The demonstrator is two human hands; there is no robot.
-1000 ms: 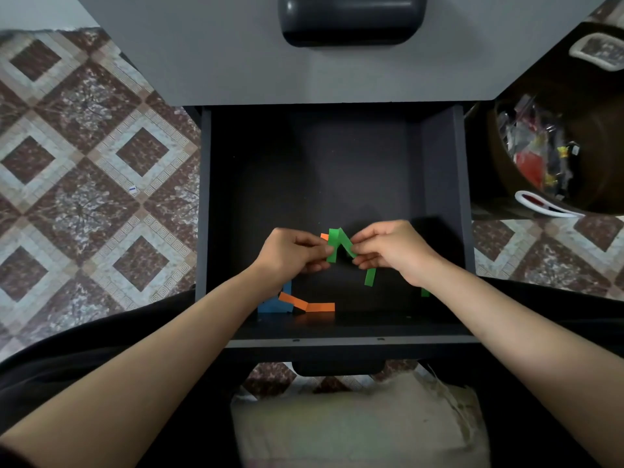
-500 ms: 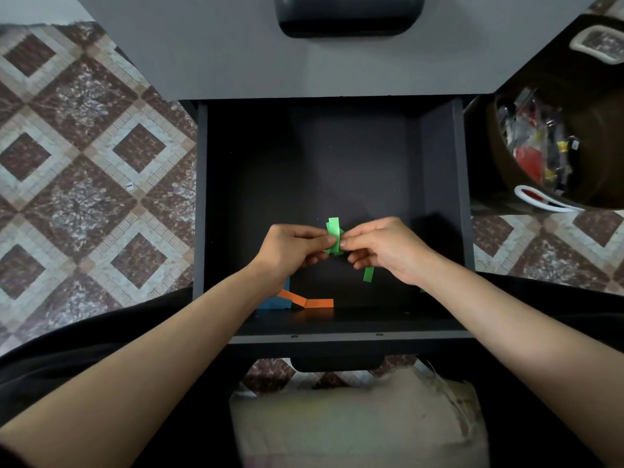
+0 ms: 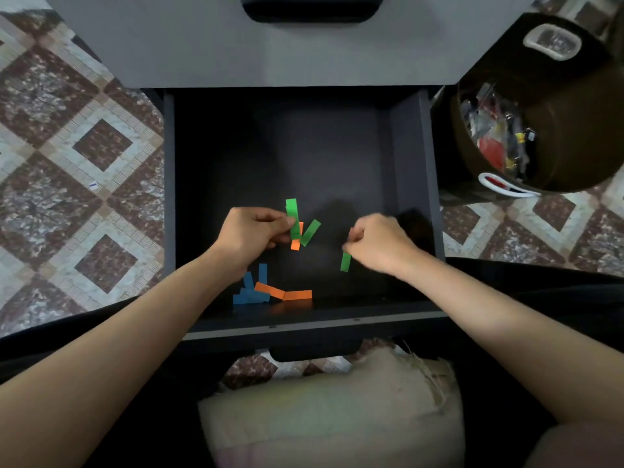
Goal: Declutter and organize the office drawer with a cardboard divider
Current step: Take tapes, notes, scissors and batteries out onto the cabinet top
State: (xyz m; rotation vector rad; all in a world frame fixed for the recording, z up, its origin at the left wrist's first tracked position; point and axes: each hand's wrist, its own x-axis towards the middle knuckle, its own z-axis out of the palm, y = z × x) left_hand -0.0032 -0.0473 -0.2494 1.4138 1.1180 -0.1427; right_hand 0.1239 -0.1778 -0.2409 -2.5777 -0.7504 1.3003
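The dark open drawer lies below me. My left hand pinches a folded green paper strip together with an orange strip; another green flap sticks out to the right of them. My right hand is curled at the drawer's right side, with a green strip hanging at its fingertips. On the drawer floor near the front lie a zigzag orange strip and blue strips.
A round dark basket with stationery clutter stands to the right of the drawer on the tiled floor. The grey cabinet front with a handle rises behind the drawer. A beige cushion lies below the drawer front.
My hands have parted: the right moved right and down with a green strip, the left kept the green and orange strips.
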